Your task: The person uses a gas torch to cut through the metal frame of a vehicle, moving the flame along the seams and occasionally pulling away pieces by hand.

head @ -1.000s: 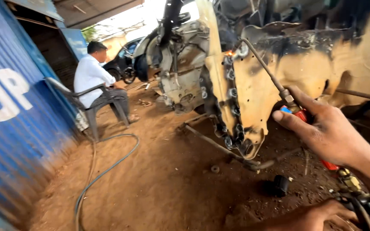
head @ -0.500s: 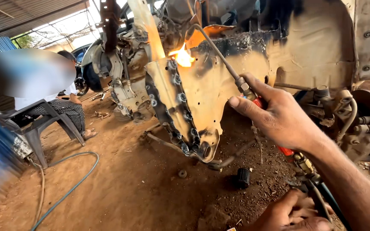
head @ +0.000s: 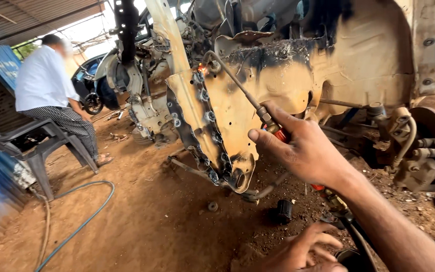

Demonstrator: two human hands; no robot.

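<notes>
Right hand: right hand [head: 310, 153] clenched around the cutting torch [head: 250, 98], its bent tip at eleven o'clock from the knuckles, touching the car body panel [head: 258, 95]
Left hand: left hand [head: 298, 249] at six o'clock, fingers spread loose over the hoses [head: 358, 242], gripping nothing I can tell
Progress: blackened, ragged edge along the panel top looks already cut; lower panel looks attached
Nearby: seated person [head: 51, 95] at nine o'clock

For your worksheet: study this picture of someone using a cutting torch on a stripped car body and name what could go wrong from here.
1. The right hand grips the torch bare, close to the glowing tip at the scorched panel; sparks could burn it.
2. The left hand rests low by the hoses, where hot metal might drop.
3. A seated person and a floor hose lie nearby, possibly within reach of sparks.
</notes>
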